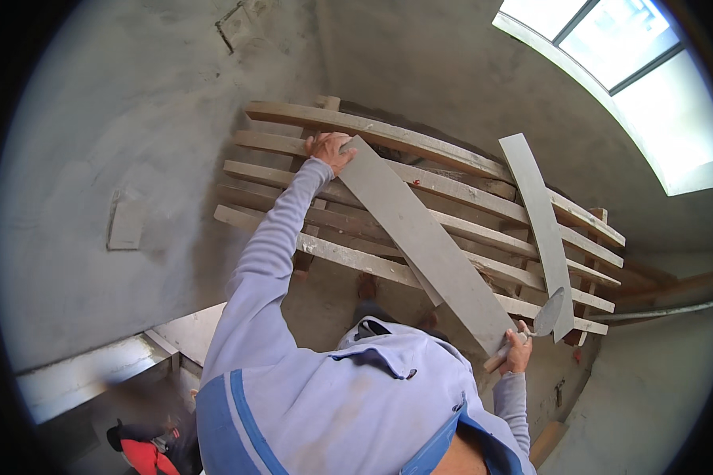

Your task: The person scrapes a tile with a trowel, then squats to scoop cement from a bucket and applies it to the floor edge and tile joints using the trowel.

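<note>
Fingers of the left hand (330, 152) bend at the far corner of a long grey board (429, 247), though whether they clamp it or merely rest there I cannot tell; those of the right hand (518, 354) are closed round the handle of a trowel (549, 312), beside the board's near end; the board lies slantwise over a rack of wooden slats (356, 265), its near end jutting past the front slat; the step in hand seems to be positioning the board; the next move probably calls for support at both ends, with the blade kept off its face; a second grey strip (537, 226) crosses the slats farther right; plastered walls (135, 111) stand beyond, with a bright window (622, 47) at upper right.
</note>
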A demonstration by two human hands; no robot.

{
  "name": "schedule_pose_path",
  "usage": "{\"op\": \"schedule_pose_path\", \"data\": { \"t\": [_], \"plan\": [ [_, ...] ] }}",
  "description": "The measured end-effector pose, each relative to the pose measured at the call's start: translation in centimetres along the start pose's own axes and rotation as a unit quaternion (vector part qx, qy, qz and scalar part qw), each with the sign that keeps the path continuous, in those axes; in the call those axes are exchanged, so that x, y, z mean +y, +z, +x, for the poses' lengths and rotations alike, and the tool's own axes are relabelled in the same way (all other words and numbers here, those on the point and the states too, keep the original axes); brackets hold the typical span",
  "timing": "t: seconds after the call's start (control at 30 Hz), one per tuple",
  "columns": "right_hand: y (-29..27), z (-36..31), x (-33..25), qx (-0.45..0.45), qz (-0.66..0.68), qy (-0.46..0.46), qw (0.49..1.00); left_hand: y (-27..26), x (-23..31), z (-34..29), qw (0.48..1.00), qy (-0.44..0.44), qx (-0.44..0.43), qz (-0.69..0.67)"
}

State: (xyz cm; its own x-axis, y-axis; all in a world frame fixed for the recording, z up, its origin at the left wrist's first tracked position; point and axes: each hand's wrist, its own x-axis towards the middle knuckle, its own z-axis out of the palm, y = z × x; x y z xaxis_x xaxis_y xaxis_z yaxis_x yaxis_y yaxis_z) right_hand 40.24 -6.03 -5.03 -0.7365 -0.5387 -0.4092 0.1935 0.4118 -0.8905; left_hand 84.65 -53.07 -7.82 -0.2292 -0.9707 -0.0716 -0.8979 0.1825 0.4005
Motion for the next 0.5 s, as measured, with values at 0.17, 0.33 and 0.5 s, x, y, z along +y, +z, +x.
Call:
{"op": "schedule_pose_path", "data": {
  "t": [0.17,0.33,0.5],
  "plan": [
    [-0.1,0.0,-0.2,0.022,-0.023,0.026,0.999,-0.3,-2.9,-2.4,0.991,0.100,0.083,-0.013],
    [-0.6,0.1,0.5,0.023,-0.045,0.048,0.998,0.4,-4.6,-5.1,0.979,0.122,0.154,-0.050],
    [0.6,-0.7,0.6,0.127,-0.114,0.038,0.985,2.5,-3.8,-3.9,0.964,0.052,0.171,-0.195]
  ]
}}
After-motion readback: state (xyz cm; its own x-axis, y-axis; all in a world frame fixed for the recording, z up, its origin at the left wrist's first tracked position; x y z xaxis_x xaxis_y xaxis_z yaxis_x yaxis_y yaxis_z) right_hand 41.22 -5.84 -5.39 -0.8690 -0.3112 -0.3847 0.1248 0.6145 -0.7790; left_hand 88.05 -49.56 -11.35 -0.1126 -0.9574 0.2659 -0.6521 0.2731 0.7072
